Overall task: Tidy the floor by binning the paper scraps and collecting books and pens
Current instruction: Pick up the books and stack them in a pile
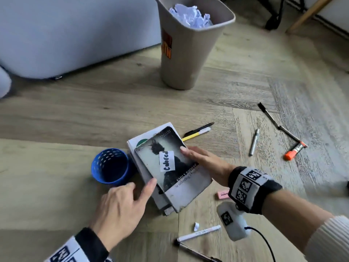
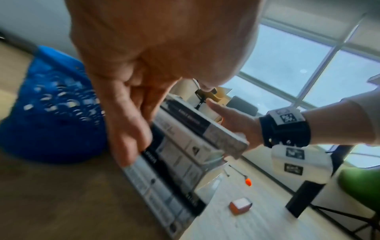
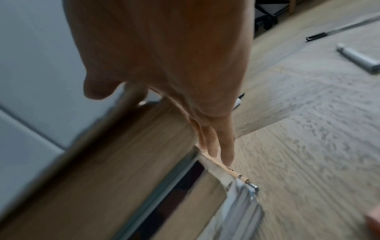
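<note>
A stack of books (image 1: pixel 170 167) lies on the wooden floor, a dark-covered paperback with a white label on top. My left hand (image 1: pixel 122 207) presses straight fingers (image 2: pixel 131 133) against the spines (image 2: pixel 180 162) on the stack's left side. My right hand (image 1: pixel 204 161) lies with straight fingers (image 3: pixel 224 149) along the top book's right edge (image 3: pixel 226 170). Neither hand curls round anything. A blue mesh pen cup (image 1: pixel 110 167) stands empty just left of the stack. Loose pens lie about: a black and yellow pair (image 1: pixel 198 132), a silver one (image 1: pixel 254 142), a white one (image 1: pixel 200 233).
A beige bin (image 1: pixel 188 59) holding crumpled paper (image 1: pixel 190 15) stands behind the books. A long black pen (image 1: pixel 272 118) and an orange marker (image 1: pixel 294 151) lie far right. Near me are a pink eraser (image 1: pixel 223 194), a small paper scrap (image 1: pixel 196 226) and a dark pen (image 1: pixel 196 253). Grey furniture (image 1: pixel 66 35) fills the back left.
</note>
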`<state>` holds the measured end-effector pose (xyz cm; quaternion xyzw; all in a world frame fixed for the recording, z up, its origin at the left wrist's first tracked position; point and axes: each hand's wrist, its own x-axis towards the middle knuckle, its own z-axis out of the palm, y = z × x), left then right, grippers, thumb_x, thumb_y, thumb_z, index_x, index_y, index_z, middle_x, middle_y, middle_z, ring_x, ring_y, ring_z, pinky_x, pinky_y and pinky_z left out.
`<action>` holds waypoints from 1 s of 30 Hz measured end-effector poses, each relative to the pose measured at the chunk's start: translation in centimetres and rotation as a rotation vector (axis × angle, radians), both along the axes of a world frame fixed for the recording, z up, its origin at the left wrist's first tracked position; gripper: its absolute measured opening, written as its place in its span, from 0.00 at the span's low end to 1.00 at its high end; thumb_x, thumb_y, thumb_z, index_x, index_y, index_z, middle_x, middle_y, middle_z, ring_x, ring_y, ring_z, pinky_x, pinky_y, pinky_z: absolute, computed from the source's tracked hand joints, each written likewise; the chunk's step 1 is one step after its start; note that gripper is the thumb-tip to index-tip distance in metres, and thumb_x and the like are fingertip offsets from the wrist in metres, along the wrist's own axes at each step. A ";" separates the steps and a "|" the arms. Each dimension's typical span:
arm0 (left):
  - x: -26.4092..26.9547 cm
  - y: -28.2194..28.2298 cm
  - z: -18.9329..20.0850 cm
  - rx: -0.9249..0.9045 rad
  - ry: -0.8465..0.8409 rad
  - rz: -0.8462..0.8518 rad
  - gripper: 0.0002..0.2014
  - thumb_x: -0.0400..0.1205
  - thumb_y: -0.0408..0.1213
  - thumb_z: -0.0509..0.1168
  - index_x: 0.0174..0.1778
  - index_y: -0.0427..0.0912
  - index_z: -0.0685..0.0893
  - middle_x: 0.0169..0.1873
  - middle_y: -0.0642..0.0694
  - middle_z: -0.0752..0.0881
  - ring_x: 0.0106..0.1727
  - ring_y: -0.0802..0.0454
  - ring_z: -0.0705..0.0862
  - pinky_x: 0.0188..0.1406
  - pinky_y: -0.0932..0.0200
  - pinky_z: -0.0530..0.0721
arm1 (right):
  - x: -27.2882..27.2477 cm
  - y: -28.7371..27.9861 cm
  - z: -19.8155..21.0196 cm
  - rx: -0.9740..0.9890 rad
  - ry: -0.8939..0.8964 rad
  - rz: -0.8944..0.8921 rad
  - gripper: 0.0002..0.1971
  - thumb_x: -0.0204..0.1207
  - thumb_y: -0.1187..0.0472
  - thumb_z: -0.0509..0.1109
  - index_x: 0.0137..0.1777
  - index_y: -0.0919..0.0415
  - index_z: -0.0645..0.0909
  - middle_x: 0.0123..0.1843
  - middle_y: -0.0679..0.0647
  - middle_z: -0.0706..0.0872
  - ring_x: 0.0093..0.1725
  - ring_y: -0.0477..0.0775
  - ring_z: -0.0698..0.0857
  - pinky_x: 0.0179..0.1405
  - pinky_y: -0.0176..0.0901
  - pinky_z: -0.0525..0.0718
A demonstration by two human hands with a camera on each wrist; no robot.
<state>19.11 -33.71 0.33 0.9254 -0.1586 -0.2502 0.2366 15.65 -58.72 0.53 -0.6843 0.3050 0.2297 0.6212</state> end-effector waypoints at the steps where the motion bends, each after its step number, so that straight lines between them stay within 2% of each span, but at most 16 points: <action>1: -0.1 -0.2 -0.4 0.032 0.060 0.016 0.40 0.69 0.80 0.37 0.28 0.43 0.70 0.25 0.48 0.75 0.34 0.43 0.78 0.37 0.50 0.75 | 0.4 0.1 -0.5 0.033 -0.003 -0.014 0.55 0.50 0.22 0.74 0.75 0.51 0.72 0.68 0.47 0.84 0.66 0.46 0.82 0.71 0.49 0.78; 3: 0.5 -1.1 -2.3 -0.062 0.240 0.154 0.44 0.72 0.78 0.44 0.39 0.34 0.75 0.35 0.44 0.78 0.41 0.43 0.78 0.46 0.51 0.74 | 0.9 0.5 -1.0 0.134 0.001 -0.033 0.49 0.52 0.23 0.74 0.71 0.51 0.78 0.65 0.52 0.87 0.60 0.51 0.88 0.64 0.52 0.84; 6: 1.7 -2.8 -4.2 -0.452 0.499 0.459 0.45 0.62 0.84 0.55 0.53 0.47 0.85 0.55 0.52 0.87 0.61 0.51 0.82 0.70 0.49 0.74 | 1.1 1.5 -1.4 0.230 -0.009 -0.076 0.27 0.76 0.39 0.66 0.64 0.62 0.81 0.48 0.57 0.92 0.36 0.51 0.92 0.36 0.40 0.90; 8: 1.3 -4.0 -4.7 -0.618 0.523 0.575 0.44 0.58 0.82 0.64 0.63 0.55 0.84 0.59 0.60 0.86 0.65 0.56 0.81 0.73 0.49 0.73 | 0.8 1.8 -1.7 0.263 -0.013 -0.078 0.22 0.80 0.45 0.63 0.61 0.63 0.81 0.41 0.57 0.92 0.31 0.52 0.91 0.28 0.39 0.88; 10: 1.1 -4.7 -4.9 -0.715 0.566 0.672 0.42 0.56 0.78 0.70 0.63 0.59 0.84 0.58 0.62 0.87 0.64 0.58 0.82 0.72 0.51 0.74 | 0.6 2.2 -1.7 0.282 -0.018 -0.066 0.25 0.79 0.42 0.65 0.63 0.63 0.81 0.47 0.58 0.92 0.36 0.54 0.92 0.33 0.41 0.89; 13: 1.7 -4.6 -4.9 -0.791 0.723 0.776 0.47 0.53 0.77 0.73 0.65 0.54 0.84 0.60 0.54 0.88 0.62 0.52 0.85 0.70 0.48 0.76 | -0.4 2.5 -2.6 0.229 -0.017 -0.002 0.38 0.67 0.31 0.73 0.73 0.52 0.76 0.63 0.54 0.88 0.60 0.55 0.88 0.63 0.54 0.84; 14: 2.1 -4.5 -4.8 -0.810 0.775 0.773 0.47 0.54 0.77 0.73 0.65 0.52 0.84 0.60 0.50 0.88 0.61 0.48 0.86 0.68 0.46 0.78 | -0.8 2.8 -2.8 0.208 -0.029 0.032 0.40 0.64 0.30 0.74 0.74 0.49 0.75 0.65 0.49 0.87 0.64 0.52 0.86 0.67 0.53 0.81; 17: 2.9 -4.4 -2.8 -0.883 0.854 0.682 0.39 0.68 0.74 0.65 0.65 0.49 0.85 0.57 0.41 0.89 0.58 0.41 0.88 0.66 0.43 0.81 | -2.2 3.0 -3.1 0.169 -0.081 0.063 0.36 0.63 0.33 0.76 0.72 0.41 0.74 0.62 0.35 0.86 0.60 0.33 0.85 0.59 0.36 0.77; 19: 3.3 -4.5 -2.4 -0.935 0.863 0.616 0.34 0.77 0.72 0.53 0.65 0.51 0.85 0.57 0.42 0.90 0.57 0.44 0.89 0.63 0.46 0.82 | -2.7 2.6 -3.0 0.161 -0.071 0.030 0.38 0.61 0.28 0.74 0.71 0.39 0.73 0.66 0.34 0.82 0.63 0.32 0.81 0.66 0.44 0.72; 21: 3.6 -5.0 -2.1 -0.935 0.854 0.586 0.31 0.80 0.70 0.50 0.65 0.54 0.85 0.56 0.45 0.90 0.57 0.46 0.89 0.62 0.48 0.82 | -3.0 1.9 -3.4 0.157 -0.022 -0.040 0.48 0.55 0.22 0.71 0.77 0.41 0.69 0.75 0.38 0.75 0.74 0.43 0.74 0.74 0.61 0.67; 22: 3.5 -5.3 -2.4 -0.900 0.839 0.588 0.31 0.79 0.71 0.51 0.66 0.55 0.83 0.59 0.46 0.89 0.60 0.46 0.87 0.65 0.46 0.80 | -3.2 1.6 -3.6 0.151 -0.022 -0.059 0.49 0.55 0.21 0.70 0.77 0.42 0.69 0.76 0.40 0.75 0.75 0.46 0.74 0.74 0.65 0.68; 23: 3.4 -5.7 -2.9 -0.852 0.795 0.563 0.34 0.77 0.74 0.52 0.70 0.55 0.80 0.64 0.46 0.86 0.66 0.46 0.84 0.70 0.44 0.76 | -3.1 1.5 -3.7 0.152 -0.033 -0.071 0.45 0.58 0.22 0.70 0.73 0.44 0.74 0.73 0.42 0.80 0.72 0.47 0.78 0.72 0.64 0.71; 25: 3.2 -6.8 -4.0 -0.646 0.663 0.498 0.46 0.70 0.81 0.47 0.78 0.55 0.70 0.76 0.46 0.74 0.79 0.45 0.69 0.81 0.41 0.60 | -3.1 1.6 -3.3 0.155 -0.060 -0.056 0.32 0.67 0.29 0.70 0.57 0.57 0.83 0.55 0.44 0.90 0.56 0.46 0.87 0.59 0.50 0.81; 27: 2.6 -7.5 -4.0 -0.359 0.495 0.527 0.52 0.70 0.82 0.41 0.82 0.48 0.62 0.79 0.36 0.65 0.81 0.41 0.58 0.81 0.42 0.51 | -3.2 1.7 -3.2 0.164 -0.095 -0.060 0.22 0.73 0.40 0.71 0.47 0.62 0.83 0.40 0.45 0.91 0.40 0.43 0.89 0.42 0.35 0.84; 28: 2.2 -7.7 -3.9 -0.299 0.464 0.541 0.53 0.70 0.81 0.40 0.82 0.45 0.60 0.77 0.32 0.63 0.81 0.40 0.56 0.81 0.43 0.51 | -3.3 1.7 -3.1 0.182 -0.106 -0.066 0.20 0.74 0.44 0.72 0.49 0.63 0.85 0.40 0.48 0.91 0.38 0.44 0.89 0.38 0.33 0.85; 30: 1.2 -8.1 -3.8 -0.348 0.445 0.570 0.61 0.62 0.85 0.43 0.81 0.42 0.62 0.75 0.32 0.63 0.80 0.40 0.56 0.79 0.43 0.53 | -3.5 1.4 -3.2 0.212 -0.099 -0.090 0.25 0.71 0.43 0.75 0.57 0.64 0.86 0.49 0.56 0.92 0.46 0.52 0.90 0.47 0.44 0.88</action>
